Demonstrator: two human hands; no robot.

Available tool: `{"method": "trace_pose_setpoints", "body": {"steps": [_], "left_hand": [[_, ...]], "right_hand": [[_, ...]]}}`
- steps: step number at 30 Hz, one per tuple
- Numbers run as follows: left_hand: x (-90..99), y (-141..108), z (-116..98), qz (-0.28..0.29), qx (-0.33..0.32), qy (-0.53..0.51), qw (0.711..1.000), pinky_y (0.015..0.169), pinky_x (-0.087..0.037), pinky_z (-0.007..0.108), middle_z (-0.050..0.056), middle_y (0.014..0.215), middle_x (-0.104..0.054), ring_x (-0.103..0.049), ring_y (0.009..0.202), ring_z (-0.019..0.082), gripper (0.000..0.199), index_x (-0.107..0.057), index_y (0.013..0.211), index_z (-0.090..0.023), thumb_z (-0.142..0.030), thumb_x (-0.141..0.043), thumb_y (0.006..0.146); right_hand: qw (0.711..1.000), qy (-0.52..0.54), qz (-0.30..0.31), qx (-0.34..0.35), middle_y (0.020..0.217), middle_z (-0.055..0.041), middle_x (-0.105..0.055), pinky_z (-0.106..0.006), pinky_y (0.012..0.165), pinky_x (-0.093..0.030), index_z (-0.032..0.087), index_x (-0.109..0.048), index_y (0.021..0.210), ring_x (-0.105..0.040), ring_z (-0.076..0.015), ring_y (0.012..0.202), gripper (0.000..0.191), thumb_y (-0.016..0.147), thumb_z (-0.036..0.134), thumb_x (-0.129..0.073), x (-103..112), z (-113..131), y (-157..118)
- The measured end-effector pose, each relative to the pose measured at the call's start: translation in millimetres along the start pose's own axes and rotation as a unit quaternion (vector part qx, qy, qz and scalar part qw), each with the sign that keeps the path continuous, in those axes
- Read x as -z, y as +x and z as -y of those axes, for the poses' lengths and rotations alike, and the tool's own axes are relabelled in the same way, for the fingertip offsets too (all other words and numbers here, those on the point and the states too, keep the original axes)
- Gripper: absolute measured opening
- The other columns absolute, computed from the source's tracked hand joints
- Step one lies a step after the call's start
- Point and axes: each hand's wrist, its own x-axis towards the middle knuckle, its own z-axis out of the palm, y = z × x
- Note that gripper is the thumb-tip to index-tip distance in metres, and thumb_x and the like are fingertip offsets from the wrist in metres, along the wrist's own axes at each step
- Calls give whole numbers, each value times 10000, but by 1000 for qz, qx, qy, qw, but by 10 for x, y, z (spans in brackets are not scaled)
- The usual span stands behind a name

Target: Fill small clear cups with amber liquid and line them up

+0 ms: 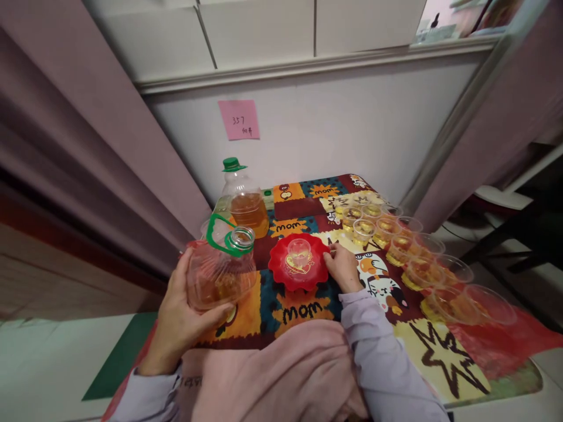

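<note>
My left hand (180, 316) is wrapped round a clear plastic jug (222, 278) with a green handle. The jug has no cap on its mouth, and some amber liquid shows low inside it. A red scalloped dish (281, 278) is to the right of it, with a small clear plastic cup (299, 251) standing in the middle. The closed fingers of my right hand (344, 268) are at the dish's right rim and grip it. Behind the jug stands a second clear jug (247, 208), green-capped and partly filled with amber liquid.
Several clear cups of yellow liquid (400, 249) stand in rows along the table's right side. A patterned "MOM" mat (303, 310) covers the table. Red plastic film (505, 346) lies at the right edge. A pink note (240, 119) is on the wall.
</note>
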Motion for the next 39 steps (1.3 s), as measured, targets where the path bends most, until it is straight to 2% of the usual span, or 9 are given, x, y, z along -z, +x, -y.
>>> {"method": "trace_pose_setpoints", "body": {"steps": [8, 12, 15, 18, 24, 27, 30, 32, 39], "left_hand": [[-63, 86, -141, 49, -27, 20, 998, 1339, -446, 671, 170, 1790, -543, -539, 1627, 484, 1325, -430, 1798, -305, -574, -1047, 657], [-128, 82, -165, 53, -30, 27, 998, 1343, -437, 656, 190, 1774, -556, -539, 1625, 483, 1316, -436, 1788, -277, -638, -1035, 674], [-198, 62, -171, 55, -32, 33, 997, 1324, -450, 667, 216, 1730, -593, -568, 1591, 504, 1356, -456, 1768, -244, -717, -1035, 637], [-276, 61, -225, 67, -46, 46, 996, 1310, -465, 648, 231, 1708, -608, -581, 1577, 505, 1352, -473, 1753, -222, -778, -1009, 643], [-235, -27, -289, 82, -93, 64, 990, 1382, -340, 671, 236, 1722, -602, -546, 1610, 493, 1284, -543, 1718, -227, -847, -962, 675], [-147, -209, -53, -44, 6, -5, 999, 1429, -195, 689, 178, 1723, -618, -499, 1650, 465, 955, -719, 1541, -283, -837, -893, 782], [-184, -412, 291, -228, 220, -200, 927, 1386, -351, 642, 167, 1606, -708, -586, 1587, 387, 708, -746, 1444, -267, -809, -667, 994], [-300, -512, 470, -209, 255, -257, 908, 1249, -535, 658, 211, 1419, -801, -727, 1422, 399, 735, -778, 1353, -223, -821, -473, 1054], [-601, -670, 538, -155, 290, -386, 862, 1181, -611, 535, 195, 1305, -861, -734, 1413, 422, 528, -854, 1179, -195, -588, -901, 830]], "right_hand": [[999, 24, -41, 0, 1090, -163, -877, -440, 956, -593, 197, -789, 1258, -823, -369, 1082, 323, 1011, 385, -702, 141, 23, -46], [961, 243, -114, 62, 1244, -192, -818, -507, 970, -641, 207, -710, 1402, -798, -367, 1076, 604, 979, 638, -723, 222, 259, -221], [862, 481, 94, 127, 1405, -186, -765, -506, 1008, -678, 263, -678, 1441, -768, -377, 1276, 726, 904, 733, -815, 68, 593, -525], [773, 560, 269, 128, 1707, -173, -573, -529, 1034, -688, 342, -549, 1619, -642, -430, 1521, 1109, 687, 706, -1027, -174, 863, -854], [735, 586, 329, 91, 1763, -159, -512, -593, 1155, -644, 409, -386, 1748, -679, -410, 1496, 1280, 691, 627, -1075, -318, 941, -1042], [730, 597, 327, 69, 1727, -154, -565, -564, 1133, -667, 421, -292, 1799, -725, -377, 1439, 1351, 712, 587, -1077, -279, 903, -1005], [730, 600, 324, 50, 1708, -153, -589, -505, 1062, -709, 426, -249, 1821, -731, -364, 1429, 1379, 725, 579, -1071, -263, 884, -989], [727, 603, 326, 44, 1707, -148, -592, -486, 1003, -731, 447, -208, 1833, -731, -366, 1429, 1377, 753, 574, -1053, -266, 877, -986], [702, 635, 321, 43, 1702, -161, -583, -512, 1071, -694, 446, -228, 1831, -736, -363, 1409, 1487, 651, 501, -1131, -401, 857, -971]]}}
